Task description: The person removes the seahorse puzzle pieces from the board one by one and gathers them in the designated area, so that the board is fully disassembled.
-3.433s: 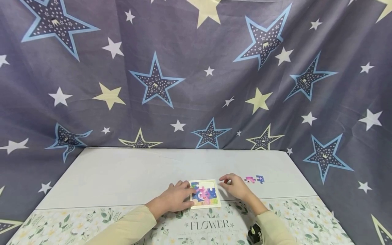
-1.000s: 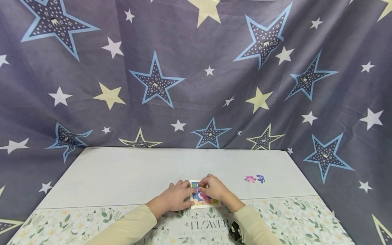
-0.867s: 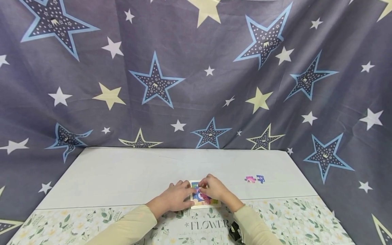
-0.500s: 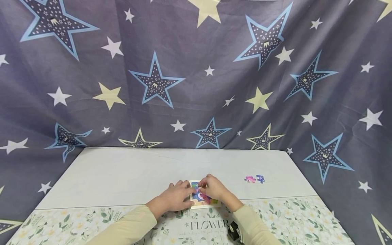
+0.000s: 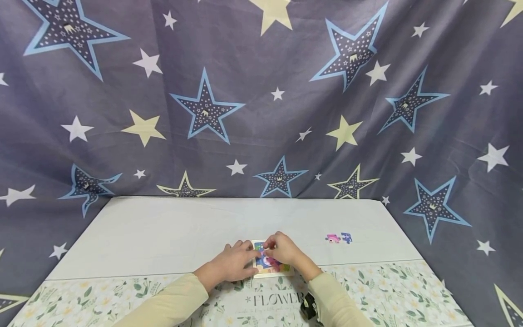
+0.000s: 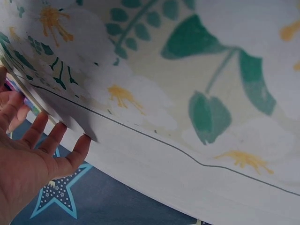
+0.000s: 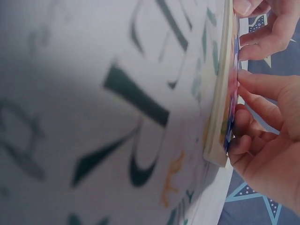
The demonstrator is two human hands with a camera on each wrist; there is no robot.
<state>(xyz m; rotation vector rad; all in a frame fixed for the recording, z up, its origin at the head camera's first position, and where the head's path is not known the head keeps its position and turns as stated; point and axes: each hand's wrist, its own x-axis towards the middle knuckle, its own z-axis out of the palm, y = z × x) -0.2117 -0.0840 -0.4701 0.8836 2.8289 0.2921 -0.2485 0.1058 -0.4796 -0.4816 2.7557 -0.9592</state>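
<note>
A small jigsaw puzzle in a cream frame (image 5: 275, 274) lies near the middle of the table in the head view. Spread fingers of my left hand (image 5: 234, 263) rest along its left side, and the left wrist view shows these fingertips (image 6: 83, 140) by the frame's edge. Bent over the puzzle's upper part, my right hand (image 5: 286, 250) has thumb and fingers curled together at the picture, apparently pinching a puzzle piece that is mostly hidden. In the right wrist view, the right hand's fingertips (image 7: 243, 143) touch the puzzle's face. Blue, pink and yellow patches of the picture show between the hands.
Right of the frame lie a pink puzzle piece (image 5: 333, 238) and a blue puzzle piece (image 5: 346, 238), side by side. A flowered cloth (image 5: 392, 290) covers the table's near part. A star-patterned curtain (image 5: 253, 91) hangs behind. Something black (image 5: 308, 306) sits at my right wrist.
My right hand has moved left from beside the frame onto the puzzle's upper part. Over the last second it has stayed almost still there. My left hand keeps its place.
</note>
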